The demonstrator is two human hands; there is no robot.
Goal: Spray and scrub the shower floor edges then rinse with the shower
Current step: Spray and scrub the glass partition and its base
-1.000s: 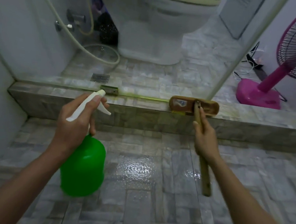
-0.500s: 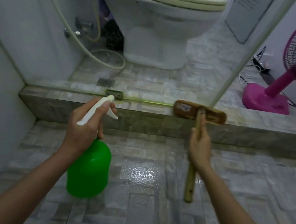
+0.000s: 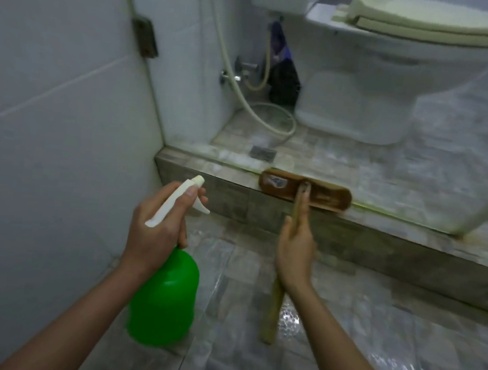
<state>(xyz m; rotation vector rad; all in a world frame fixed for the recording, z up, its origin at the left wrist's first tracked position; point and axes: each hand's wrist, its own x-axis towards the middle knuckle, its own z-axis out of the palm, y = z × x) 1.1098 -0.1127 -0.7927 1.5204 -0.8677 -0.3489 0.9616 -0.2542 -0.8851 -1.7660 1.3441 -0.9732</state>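
Note:
My left hand (image 3: 156, 230) grips the white trigger head of a green spray bottle (image 3: 164, 300), nozzle pointing toward the stone curb (image 3: 380, 247) at the shower's edge. My right hand (image 3: 295, 247) grips the wooden handle of a scrub brush (image 3: 305, 192). The brush's brown head lies flat on top of the curb, against the bottom of the glass panel. The grey tiled shower floor (image 3: 342, 330) under my arms is wet and shiny.
Beyond the glass stand a white toilet (image 3: 368, 77), a coiled hose (image 3: 271, 118) from a wall valve, and a floor drain (image 3: 262, 153). A white tiled wall (image 3: 49, 104) closes the left side. A hinge (image 3: 145, 37) holds the glass to the wall.
The brush head has slid left along the curb top, and the view has swung left and closer to the corner. The left hand keeps the spray bottle in the same grip.

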